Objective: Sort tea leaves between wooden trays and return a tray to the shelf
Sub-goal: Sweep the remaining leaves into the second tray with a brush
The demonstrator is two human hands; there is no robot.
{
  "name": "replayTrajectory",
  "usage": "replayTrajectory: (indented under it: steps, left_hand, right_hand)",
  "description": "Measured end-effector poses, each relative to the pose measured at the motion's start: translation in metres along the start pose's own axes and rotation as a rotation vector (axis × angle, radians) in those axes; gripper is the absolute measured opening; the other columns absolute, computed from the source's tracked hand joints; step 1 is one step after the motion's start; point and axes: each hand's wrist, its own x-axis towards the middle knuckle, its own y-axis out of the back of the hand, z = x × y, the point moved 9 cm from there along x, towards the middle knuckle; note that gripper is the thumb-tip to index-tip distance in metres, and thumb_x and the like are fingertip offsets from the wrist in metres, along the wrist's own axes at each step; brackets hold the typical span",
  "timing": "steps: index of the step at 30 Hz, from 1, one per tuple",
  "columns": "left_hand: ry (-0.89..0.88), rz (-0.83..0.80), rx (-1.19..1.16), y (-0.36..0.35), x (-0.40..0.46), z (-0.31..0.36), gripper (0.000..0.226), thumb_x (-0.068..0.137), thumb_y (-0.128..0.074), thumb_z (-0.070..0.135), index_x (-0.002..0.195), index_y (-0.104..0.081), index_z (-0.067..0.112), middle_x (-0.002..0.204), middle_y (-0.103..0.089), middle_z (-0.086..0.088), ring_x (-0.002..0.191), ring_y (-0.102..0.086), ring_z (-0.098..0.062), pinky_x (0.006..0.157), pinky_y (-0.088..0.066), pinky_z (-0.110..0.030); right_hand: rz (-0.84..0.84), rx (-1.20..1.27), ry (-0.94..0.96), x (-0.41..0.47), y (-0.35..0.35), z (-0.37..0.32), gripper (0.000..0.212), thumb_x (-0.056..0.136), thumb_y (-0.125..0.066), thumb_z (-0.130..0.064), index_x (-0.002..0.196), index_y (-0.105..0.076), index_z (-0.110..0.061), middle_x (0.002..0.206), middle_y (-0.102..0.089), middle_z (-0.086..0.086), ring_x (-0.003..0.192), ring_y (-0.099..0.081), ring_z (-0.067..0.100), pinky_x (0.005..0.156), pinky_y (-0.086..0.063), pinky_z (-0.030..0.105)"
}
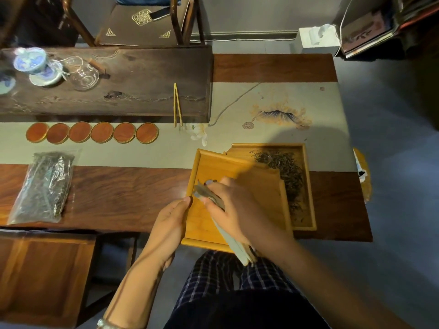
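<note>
Head view: two light wooden square trays sit at the near right of the dark wooden bench (118,186). The nearer empty tray (213,169) is tilted, its right side resting on top of the farther tray (307,186), which holds a spread of dark loose tea leaves (285,167).

The left hand (169,222) lies against the near left edge of the empty tray, fingers fairly straight along the rim and thumb tip on top of it.

The right hand (237,210) is over the same tray's floor, fingers curled around a grey feather-like brush (209,195); the brush tip lies near the tray's left wall, close to the left thumb, and its pale handle end (240,250) sticks out past the tray's near edge. The tea leaves lie just right of the right hand, untouched by either hand.

Farther left on the bench lie a clear plastic bag of dark leaves (45,186), a row of six round reddish coasters (92,132) and yellow bamboo tongs (177,105).
</note>
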Motion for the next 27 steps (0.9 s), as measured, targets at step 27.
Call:
replayTrajectory:
  steps: [27]
  left_hand:
    - [0.065,0.023,0.022,0.002,-0.008,0.002,0.04,0.1,-0.047,0.035,0.106,-0.069,0.002,0.102,-0.075,-0.013,0.102,-0.067,-0.034,0.096,-0.048,-0.047]
  right_hand:
    - [-0.152,0.043,-0.133,0.01,-0.006,0.015,0.018,0.095,-0.052,-0.034,0.083,-0.053,-0.021,0.084,-0.056,0.0,0.076,-0.053,0.014,0.063,-0.044,0.032]
